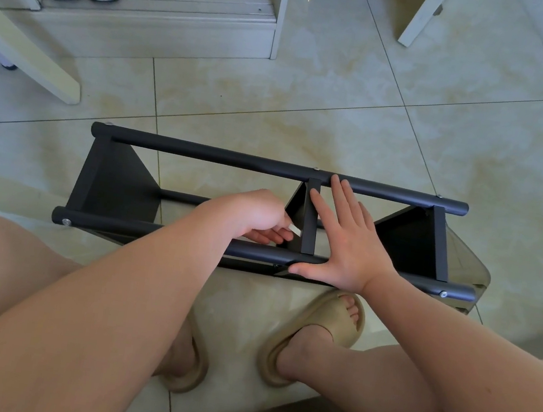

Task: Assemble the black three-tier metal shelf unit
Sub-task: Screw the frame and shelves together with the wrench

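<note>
Glossy tile floor [310, 107] is carrying the matte black shelf [201, 155], lying sideways, round tubes up. Left hand [258, 216] is pinching some half-hidden white bit [295, 230]; right hand [351, 247] is resting flat across the shelf, fingers spread.

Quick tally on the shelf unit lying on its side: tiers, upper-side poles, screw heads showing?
Shelf tiers: 3
Upper-side poles: 2
Screw heads showing: 5
Total: 10
</note>
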`<state>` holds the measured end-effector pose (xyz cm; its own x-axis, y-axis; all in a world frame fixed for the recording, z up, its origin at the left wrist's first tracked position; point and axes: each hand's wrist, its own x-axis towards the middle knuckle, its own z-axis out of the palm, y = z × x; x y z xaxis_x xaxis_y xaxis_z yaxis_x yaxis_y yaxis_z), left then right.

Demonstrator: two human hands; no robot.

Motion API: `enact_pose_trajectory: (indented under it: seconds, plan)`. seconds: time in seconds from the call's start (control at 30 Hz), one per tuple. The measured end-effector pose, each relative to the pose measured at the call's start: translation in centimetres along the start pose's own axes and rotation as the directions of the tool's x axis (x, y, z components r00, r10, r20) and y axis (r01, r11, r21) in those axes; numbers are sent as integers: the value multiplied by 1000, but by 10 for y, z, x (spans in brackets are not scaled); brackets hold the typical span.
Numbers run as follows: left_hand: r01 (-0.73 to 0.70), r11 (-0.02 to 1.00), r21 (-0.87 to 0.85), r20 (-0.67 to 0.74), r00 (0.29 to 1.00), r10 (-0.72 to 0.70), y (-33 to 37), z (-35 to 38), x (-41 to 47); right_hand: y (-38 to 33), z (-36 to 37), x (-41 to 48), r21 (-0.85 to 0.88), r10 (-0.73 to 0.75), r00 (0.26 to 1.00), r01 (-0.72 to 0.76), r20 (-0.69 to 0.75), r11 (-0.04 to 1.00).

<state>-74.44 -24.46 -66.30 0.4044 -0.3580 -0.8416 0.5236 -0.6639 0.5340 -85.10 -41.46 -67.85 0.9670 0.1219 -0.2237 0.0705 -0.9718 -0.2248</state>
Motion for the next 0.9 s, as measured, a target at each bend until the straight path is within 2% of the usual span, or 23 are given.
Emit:
enact_pose_trajectory:
  seconds: [0.43,0.63,0.73,0.9]
  plan:
    - [-120,933,340,116,990,85,-1,-7,-10,0,-1,0,-8,6,1000,-6,4,1000]
    - [-182,792,583,119,983,138,-2,-9,-13,0,0,0,-5,3,1000,-3,-4,1000]
    - [-199,755,625,145,980,138,0,-7,-17,0,1,0,-4,2,1000,-2,-8,1000]
    - [-196,752,629,143,980,137,1,-5,-19,0,0,0,-13,1,1000,-1,-2,1000]
